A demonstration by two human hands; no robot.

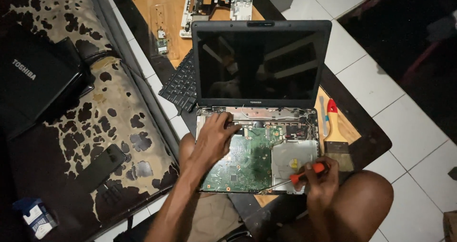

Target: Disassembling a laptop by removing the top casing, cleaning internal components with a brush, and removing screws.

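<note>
Head view: you look down on an opened laptop (259, 104) on a small wooden tabletop (143, 4), its screen upright and dark.
Left hand: your left hand (214, 139) rests on the top left of the bare green circuit board (247, 158), fingers curled loosely, gripping nothing you can make out.
Right hand: your right hand (319, 175) is closed around an orange-handled screwdriver (295, 177); its shaft slants down-left toward the front edge of the laptop base.
Packages: one small blue and white box (35, 216) sits at the bottom left on the worn, flaking couch (114, 108).
Couch things: one closed black laptop (33, 80) at far left and one dark phone (100, 166) lying flat.
Around the laptop: one loose black keyboard (181, 85) just left of the screen, one paintbrush (335, 132) with a red and wooden handle at right, one white stripped chassis (214, 4) behind the screen, and one small green board (162, 44) near it.
</note>
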